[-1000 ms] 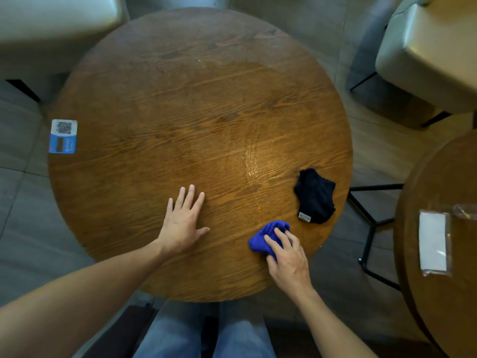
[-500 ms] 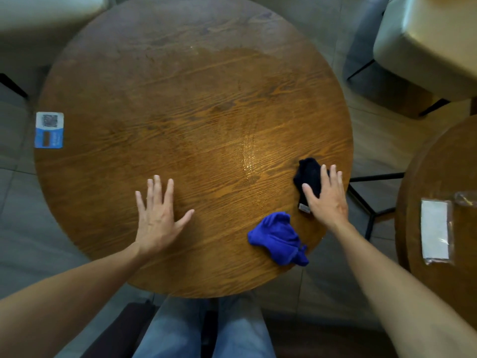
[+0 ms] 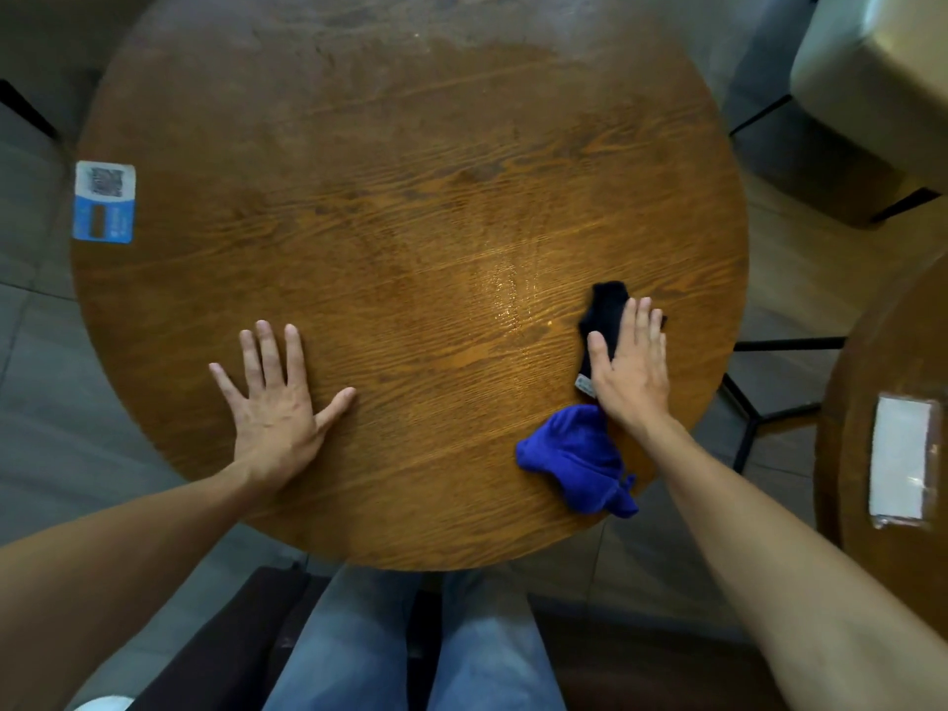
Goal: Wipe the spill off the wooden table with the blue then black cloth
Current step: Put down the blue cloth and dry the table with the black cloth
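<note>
On the round wooden table (image 3: 359, 171), a shiny wet streak (image 3: 508, 300) glistens right of centre. Just right of that streak lies the black cloth (image 3: 605, 315), and my right hand (image 3: 631, 366) presses flat on it with fingers straight and together, covering its right half. The crumpled blue cloth (image 3: 574, 454) rests loose near the table's front right edge, just under my right wrist. My left hand (image 3: 277, 402) is spread flat on bare wood at the front left and holds nothing.
A blue and white QR card (image 3: 104, 201) sits at the table's left edge. A second wooden table (image 3: 872, 361) with a white packet (image 3: 900, 469) stands on the right. A pale padded chair (image 3: 872, 69) is at the far right, and another at the far left.
My right hand let go of the blue cloth, crossed right and settled flat on the black cloth. The blue cloth stays where it was dropped. My left hand slid slightly left.
</note>
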